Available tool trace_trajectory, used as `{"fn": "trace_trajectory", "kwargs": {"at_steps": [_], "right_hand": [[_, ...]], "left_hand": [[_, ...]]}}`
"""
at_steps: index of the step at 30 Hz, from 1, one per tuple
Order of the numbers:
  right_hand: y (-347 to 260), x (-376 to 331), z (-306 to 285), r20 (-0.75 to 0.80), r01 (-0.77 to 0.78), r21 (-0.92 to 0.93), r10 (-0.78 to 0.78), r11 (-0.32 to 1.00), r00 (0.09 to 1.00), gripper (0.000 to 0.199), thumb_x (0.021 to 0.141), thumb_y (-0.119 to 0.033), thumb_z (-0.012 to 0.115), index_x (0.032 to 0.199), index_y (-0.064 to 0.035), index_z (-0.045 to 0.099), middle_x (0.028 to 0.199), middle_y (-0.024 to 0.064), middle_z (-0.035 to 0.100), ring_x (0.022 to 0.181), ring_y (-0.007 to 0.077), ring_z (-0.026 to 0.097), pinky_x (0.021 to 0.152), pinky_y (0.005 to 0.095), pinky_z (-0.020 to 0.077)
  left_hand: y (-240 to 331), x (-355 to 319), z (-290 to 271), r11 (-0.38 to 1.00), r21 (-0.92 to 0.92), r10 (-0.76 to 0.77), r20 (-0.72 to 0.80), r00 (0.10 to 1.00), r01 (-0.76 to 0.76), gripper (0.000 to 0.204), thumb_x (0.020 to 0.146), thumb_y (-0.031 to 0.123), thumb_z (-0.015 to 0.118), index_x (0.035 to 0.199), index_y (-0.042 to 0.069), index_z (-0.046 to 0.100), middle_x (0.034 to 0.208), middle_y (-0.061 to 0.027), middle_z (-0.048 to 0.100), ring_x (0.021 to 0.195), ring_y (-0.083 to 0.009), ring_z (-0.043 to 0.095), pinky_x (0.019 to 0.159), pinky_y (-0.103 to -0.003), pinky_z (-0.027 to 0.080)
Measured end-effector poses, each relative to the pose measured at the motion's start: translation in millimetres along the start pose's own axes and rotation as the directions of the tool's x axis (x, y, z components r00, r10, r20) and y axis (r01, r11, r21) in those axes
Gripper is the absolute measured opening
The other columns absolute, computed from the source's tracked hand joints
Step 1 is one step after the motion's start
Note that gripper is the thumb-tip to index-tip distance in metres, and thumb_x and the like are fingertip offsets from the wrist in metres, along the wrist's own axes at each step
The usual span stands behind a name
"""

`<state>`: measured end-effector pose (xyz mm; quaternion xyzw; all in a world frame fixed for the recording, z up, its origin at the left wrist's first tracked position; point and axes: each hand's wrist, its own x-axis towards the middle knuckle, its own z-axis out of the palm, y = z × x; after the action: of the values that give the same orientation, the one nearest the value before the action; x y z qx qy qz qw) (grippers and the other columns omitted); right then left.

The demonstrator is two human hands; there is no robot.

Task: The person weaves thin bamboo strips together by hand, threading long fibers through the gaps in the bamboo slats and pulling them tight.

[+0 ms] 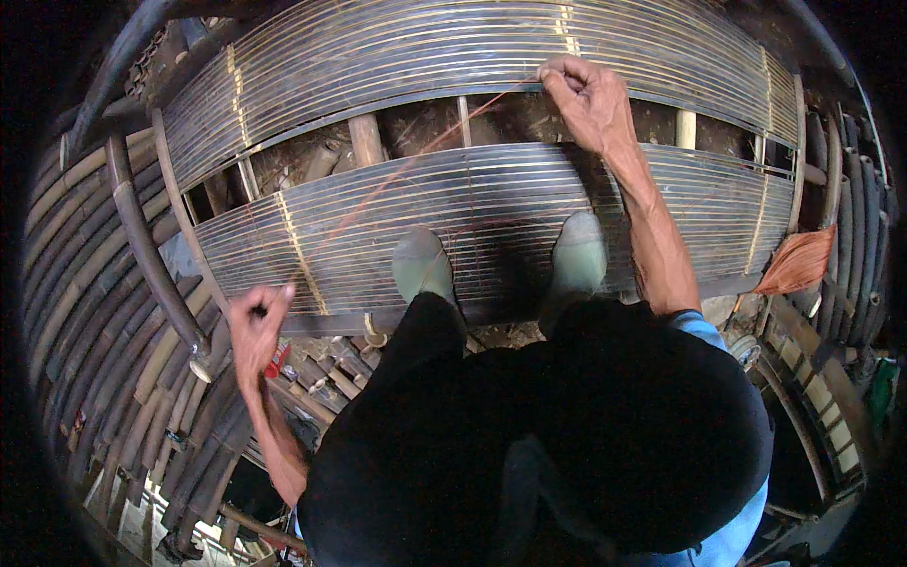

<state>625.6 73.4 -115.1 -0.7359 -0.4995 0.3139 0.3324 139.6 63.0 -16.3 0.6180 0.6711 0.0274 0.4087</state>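
A thin orange-red string point(425, 151) runs slantwise between my hands, above a frame with two slatted panels. High up, over the edge of the far slatted panel point(406, 47), my right hand point(590, 104) pinches one end of it. Lower at the left, beside the corner of the near slatted panel point(368, 184), my left hand point(257, 331) has thumb and finger together, apparently on the string's other end, which is too thin there to make out. My feet in grey-green boots point(422, 263) are on the near panel, whose thin strips are crossed by pale bindings.
A bundle of orange string point(801, 262) hangs at the frame's right corner. Bamboo poles point(104, 283) are stacked at the left, with more poles point(855, 236) at the far right. A dark post point(151, 246) slants beside the frame. Between the panels lies a gap with crosspieces point(365, 140).
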Motion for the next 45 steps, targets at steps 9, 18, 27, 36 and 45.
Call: {"fn": "trace_trajectory", "kwargs": {"at_steps": [9, 18, 27, 36, 45], "right_hand": [[16, 1, 24, 0.357, 0.271, -0.037, -0.241, 0.962, 0.903, 0.026, 0.093, -0.028, 0.069, 0.104, -0.0053, 0.076, 0.095, 0.0129, 0.072, 0.089, 0.0266, 0.068, 0.079, 0.039, 0.0536], [50, -19, 39, 0.548, 0.012, -0.219, 0.112, 0.976, 0.829, 0.061, 0.095, -0.063, 0.055, 0.088, -0.0069, 0.079, 0.071, 0.0225, 0.069, 0.072, 0.0426, 0.069, 0.07, 0.0515, 0.0528], [35, -26, 61, 0.448, -0.012, -0.343, 0.175, 0.939, 0.877, 0.046, 0.094, -0.059, 0.059, 0.094, -0.0197, 0.082, 0.086, 0.0187, 0.075, 0.086, 0.0442, 0.072, 0.081, 0.0542, 0.0572], [49, 1, 64, 0.716, -0.062, 0.029, 0.022, 0.998, 0.698, 0.059, 0.098, -0.028, 0.059, 0.155, -0.0215, 0.043, 0.128, 0.0242, 0.067, 0.121, 0.0436, 0.062, 0.104, 0.0504, 0.0483], [47, 13, 66, 0.838, -0.021, -0.052, 0.056, 0.998, 0.543, 0.048, 0.103, -0.025, 0.053, 0.149, -0.0127, 0.052, 0.143, 0.0233, 0.058, 0.132, 0.0396, 0.055, 0.111, 0.0446, 0.0439]], "left_hand": [[-279, -270, -99, 0.539, 0.278, -0.75, -0.271, 0.603, 0.795, 0.03, 0.097, 0.029, 0.069, 0.08, 0.008, 0.056, 0.069, -0.0047, 0.052, 0.063, -0.0173, 0.05, 0.059, -0.035, 0.04], [-133, -60, 49, 0.926, 0.272, -0.122, -0.44, 0.89, 0.262, 0.029, 0.092, 0.027, 0.073, 0.092, -0.002, 0.07, 0.076, -0.0176, 0.069, 0.067, -0.029, 0.066, 0.065, -0.041, 0.05], [80, 101, 210, 0.778, 0.29, 0.626, -0.281, 0.728, -0.557, 0.026, 0.085, 0.024, 0.081, 0.088, 0.002, 0.067, 0.085, -0.0146, 0.063, 0.08, -0.0335, 0.063, 0.066, -0.044, 0.052], [100, 78, 211, 0.932, 0.007, 0.361, -0.124, 0.924, -0.363, 0.011, 0.096, 0.009, 0.06, 0.091, 0.0, 0.059, 0.079, -0.0202, 0.065, 0.072, -0.0427, 0.063, 0.064, -0.05, 0.049], [70, 63, 199, 0.984, 0.012, 0.18, -0.057, 0.982, -0.18, 0.026, 0.088, 0.02, 0.08, 0.1, -0.001, 0.069, 0.077, -0.0133, 0.064, 0.067, -0.0251, 0.061, 0.062, -0.037, 0.049]]}}
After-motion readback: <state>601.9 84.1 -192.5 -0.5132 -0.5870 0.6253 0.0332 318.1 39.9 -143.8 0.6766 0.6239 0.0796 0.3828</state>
